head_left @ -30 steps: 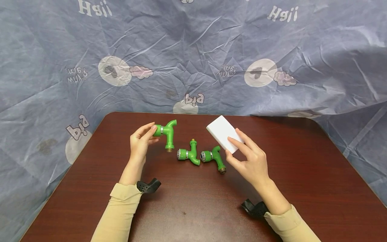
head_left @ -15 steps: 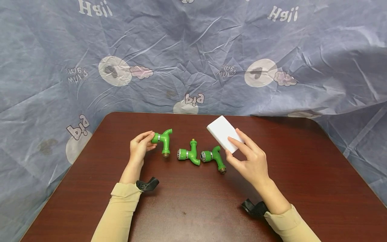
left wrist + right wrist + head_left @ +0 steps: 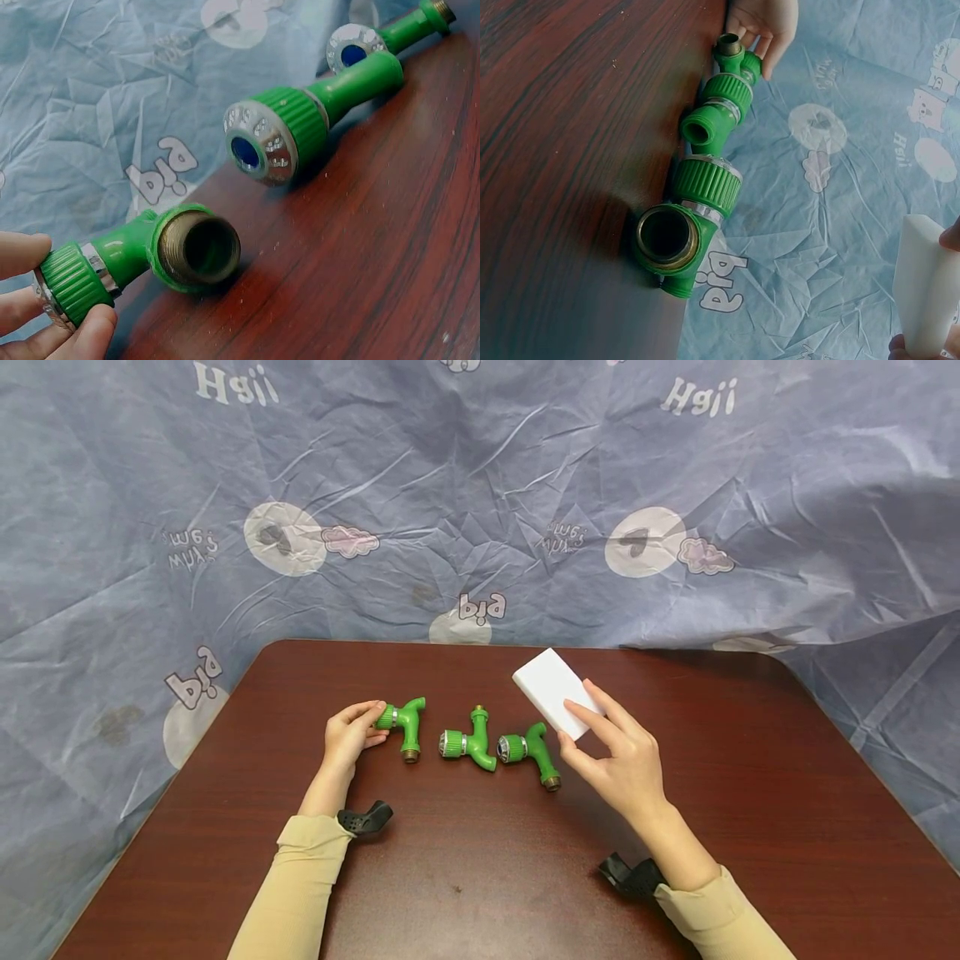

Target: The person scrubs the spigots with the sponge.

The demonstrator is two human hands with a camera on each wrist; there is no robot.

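**Green taps in a row, white block held above**

Nearest, at lower frame: two beige sleeves (image 3: 300, 877) with black wrist mounts over a dark wooden table (image 3: 480, 877).

Mid-frame left: left hand (image 3: 348, 739) pinching the ribbed knob of the left tap (image 3: 405, 720), fingers curled round the cap, brass mouth resting on the wood. Judged hard plastic with metal threads: light, stiff, unlikely to break, smooth on the spout. Best taken at the ribbed knob, where fingertips bite.

Centre: middle tap (image 3: 468, 743) and right tap (image 3: 528, 750) lying just beside each other, untouched.

Mid-frame right: right hand (image 3: 622, 764) gripping a white block (image 3: 551, 697) between thumb and fingers, tilted, clear of the table. Looks light, probably soft foam; edges suit a gentle hold.

Farthest, across upper frame: crumpled blue printed sheet (image 3: 480, 485).
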